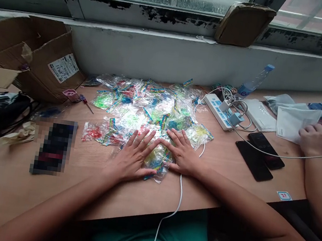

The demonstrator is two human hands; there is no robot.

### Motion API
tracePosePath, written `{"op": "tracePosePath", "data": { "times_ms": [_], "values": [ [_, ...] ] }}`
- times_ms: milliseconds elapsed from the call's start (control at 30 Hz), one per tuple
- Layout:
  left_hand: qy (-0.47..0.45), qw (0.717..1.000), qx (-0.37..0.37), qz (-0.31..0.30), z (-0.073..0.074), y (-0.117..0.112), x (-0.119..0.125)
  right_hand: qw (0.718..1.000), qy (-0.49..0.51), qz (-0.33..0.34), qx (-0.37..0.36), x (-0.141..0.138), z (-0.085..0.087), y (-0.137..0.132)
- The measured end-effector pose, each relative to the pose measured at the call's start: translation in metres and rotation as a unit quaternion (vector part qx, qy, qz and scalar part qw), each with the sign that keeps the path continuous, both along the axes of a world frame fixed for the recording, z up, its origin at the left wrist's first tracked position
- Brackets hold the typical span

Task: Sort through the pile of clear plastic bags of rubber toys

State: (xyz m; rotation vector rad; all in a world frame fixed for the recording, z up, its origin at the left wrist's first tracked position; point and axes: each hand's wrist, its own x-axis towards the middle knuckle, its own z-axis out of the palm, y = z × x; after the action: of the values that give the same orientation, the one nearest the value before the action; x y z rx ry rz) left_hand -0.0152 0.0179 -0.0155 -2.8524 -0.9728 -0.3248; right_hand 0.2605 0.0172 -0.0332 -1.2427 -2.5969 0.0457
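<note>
A wide heap of small clear plastic packets [134, 110] covers the middle of the table, with red, green, blue and yellow contents I cannot make out. Flat on its near edge lies my left hand [136, 155], fingers spread and thumb pointing right. My right hand [184, 155] rests beside it, also spread, on the near right packets. The fingertips of the two hands almost meet. Between and below them sits a packet with yellow and blue contents [155, 163], partly hidden by the hands. Neither hand grips anything.
On the left stand an open cardboard box [46, 60], a screwdriver [86, 103] and a blurred-out dark object [53, 147]. To the right are a power strip [218, 112], a water bottle [254, 82], two phones [254, 161] and a co-worker's hand [316, 138] on white packets. A white cable [179, 195] crosses the table edge.
</note>
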Motion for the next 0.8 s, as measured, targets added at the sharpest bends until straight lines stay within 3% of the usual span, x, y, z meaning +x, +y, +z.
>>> {"op": "tracePosePath", "data": {
  "times_ms": [267, 800],
  "values": [
    [-0.011, 1.0, -0.027, 0.011, -0.003, 0.025, 0.02, 0.999, 0.034, -0.001, 0.013, -0.002, -0.006, 0.013],
    [-0.003, 0.999, -0.045, 0.021, -0.007, 0.027, 0.021, 1.0, 0.019, 0.024, 0.001, 0.001, -0.01, 0.021]
  ]
}}
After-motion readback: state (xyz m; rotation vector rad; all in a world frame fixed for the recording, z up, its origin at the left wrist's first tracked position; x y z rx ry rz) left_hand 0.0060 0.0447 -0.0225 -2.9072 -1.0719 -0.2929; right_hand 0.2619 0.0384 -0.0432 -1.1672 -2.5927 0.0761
